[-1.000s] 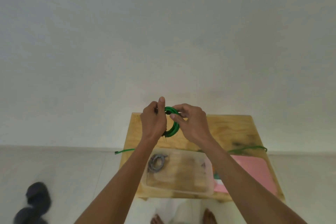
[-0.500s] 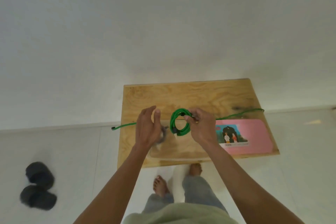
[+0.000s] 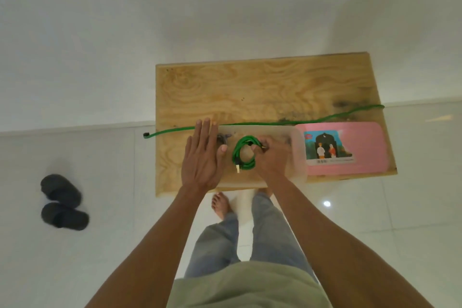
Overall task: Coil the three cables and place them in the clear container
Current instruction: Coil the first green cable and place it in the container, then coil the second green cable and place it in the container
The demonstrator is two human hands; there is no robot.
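Note:
A coiled green cable (image 3: 243,155) hangs inside the clear container (image 3: 298,155) on the wooden table (image 3: 250,92). My right hand (image 3: 271,155) pinches the coil at its right side. My left hand (image 3: 202,155) is flat with straight fingers over the container's left end, holding nothing. A coiled grey cable (image 3: 223,138) lies in the container, partly hidden behind my left hand. A second green cable (image 3: 287,122) lies uncoiled across the table behind the container, its left plug hanging past the table's edge.
A pink lid with a picture label (image 3: 360,147) lies to the right of the container. Two dark slippers (image 3: 62,201) sit on the white tiled floor at the left. My legs and bare feet (image 3: 221,204) stand at the table's near edge.
My left hand let go of the green coil and opened flat. My right hand brought the coil down into the container. The camera tilted down toward the table.

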